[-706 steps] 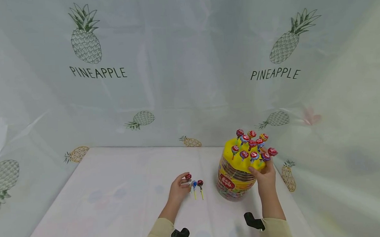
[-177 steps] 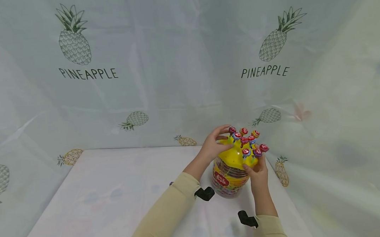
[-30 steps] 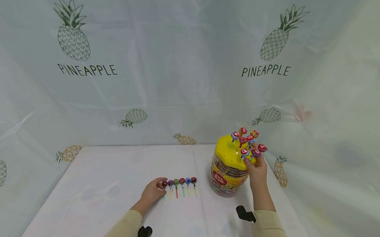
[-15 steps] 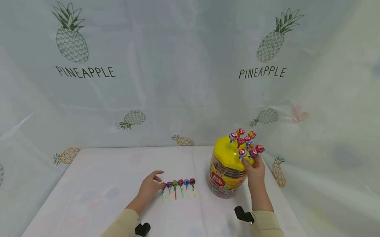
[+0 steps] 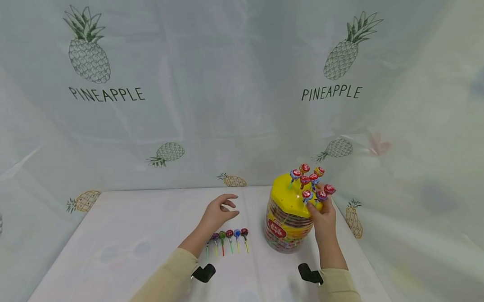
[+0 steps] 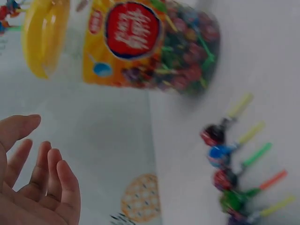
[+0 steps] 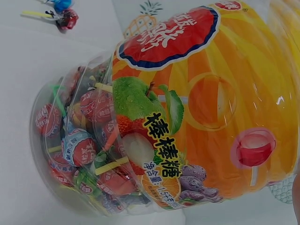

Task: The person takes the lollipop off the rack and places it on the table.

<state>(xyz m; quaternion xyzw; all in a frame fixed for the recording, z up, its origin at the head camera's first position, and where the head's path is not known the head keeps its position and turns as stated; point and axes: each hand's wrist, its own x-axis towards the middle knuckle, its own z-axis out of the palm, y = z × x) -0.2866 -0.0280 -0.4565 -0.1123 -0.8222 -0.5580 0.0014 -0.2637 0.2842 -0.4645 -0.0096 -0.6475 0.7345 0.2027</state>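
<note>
L hand relaxed, empty; R hand grips jar lid; wht tbl, pineapple bkdrp.

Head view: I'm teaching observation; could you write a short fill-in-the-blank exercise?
The jar has a lid coloured ____.
The hand gripping the lid is the person's ____.
The left hand holds ____.
On the table, the red stick belongs to the ____-coloured lollipop.

Missing words: yellow; right; nothing; green.
</note>
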